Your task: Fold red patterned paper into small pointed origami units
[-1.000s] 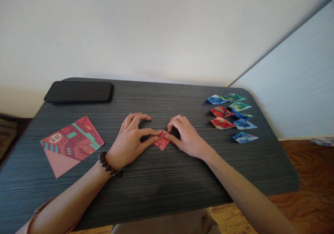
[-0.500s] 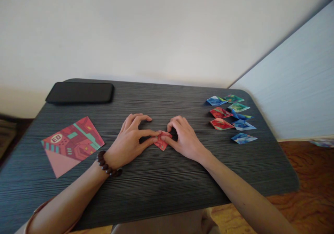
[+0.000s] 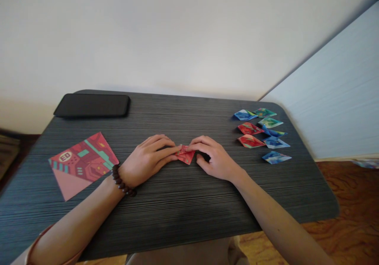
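Note:
A small piece of folded red paper (image 3: 185,158) with a pointed lower edge lies on the dark table between my hands. My left hand (image 3: 150,154), a brown bead bracelet (image 3: 121,183) at its wrist, grips the left corner of the paper between thumb and fingers. From the other side, the curled fingers of my right hand (image 3: 217,158) press on the paper's upper right part. The right thumb sits lower, beside the paper, and whether it touches is unclear. Part of the paper is covered by fingertips.
A larger flat red patterned sheet (image 3: 85,162) lies to the left. Behind it rests a black rectangular case (image 3: 93,105). On the right, several folded paper pieces in red (image 3: 250,140), blue (image 3: 276,157) and green (image 3: 270,122) are grouped. A wall borders the table's (image 3: 177,209) far edge.
The folded paper has turned and lifted slightly toward the wall. My left fingers have drawn together, and my right thumb has come off the paper while the right fingers reach onto it.

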`<state>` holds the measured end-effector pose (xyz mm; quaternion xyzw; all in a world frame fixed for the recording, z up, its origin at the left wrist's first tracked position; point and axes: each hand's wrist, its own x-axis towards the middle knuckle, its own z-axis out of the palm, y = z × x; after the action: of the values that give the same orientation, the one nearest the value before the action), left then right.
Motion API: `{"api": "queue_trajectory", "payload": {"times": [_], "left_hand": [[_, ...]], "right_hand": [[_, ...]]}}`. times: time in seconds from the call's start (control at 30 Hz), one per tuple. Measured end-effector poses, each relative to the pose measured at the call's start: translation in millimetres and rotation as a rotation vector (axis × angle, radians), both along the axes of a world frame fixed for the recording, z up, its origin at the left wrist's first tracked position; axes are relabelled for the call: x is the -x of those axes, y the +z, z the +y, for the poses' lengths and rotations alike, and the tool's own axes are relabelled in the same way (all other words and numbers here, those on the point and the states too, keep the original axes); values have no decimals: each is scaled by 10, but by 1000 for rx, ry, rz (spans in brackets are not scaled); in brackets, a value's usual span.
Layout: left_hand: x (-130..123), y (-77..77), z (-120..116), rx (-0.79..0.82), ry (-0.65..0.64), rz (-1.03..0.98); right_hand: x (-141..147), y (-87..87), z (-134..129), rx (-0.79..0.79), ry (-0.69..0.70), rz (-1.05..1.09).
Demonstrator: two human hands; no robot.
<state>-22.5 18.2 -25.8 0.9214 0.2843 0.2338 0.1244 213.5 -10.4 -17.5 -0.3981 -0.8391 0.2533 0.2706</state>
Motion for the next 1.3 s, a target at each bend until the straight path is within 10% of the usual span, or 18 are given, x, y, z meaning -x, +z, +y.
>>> {"api": "queue_trajectory", "payload": {"times": [0.23, 0.57, 1.3], "left_hand": [[-56, 67, -45, -20, 59, -118], [-143, 133, -122, 383, 250, -144], [-93, 26, -57, 137, 154, -24]], "right_hand": [[47, -27, 6, -6, -93, 175], [70, -13, -17, 277, -182, 279], [54, -86, 13, -55, -40, 5]]}}
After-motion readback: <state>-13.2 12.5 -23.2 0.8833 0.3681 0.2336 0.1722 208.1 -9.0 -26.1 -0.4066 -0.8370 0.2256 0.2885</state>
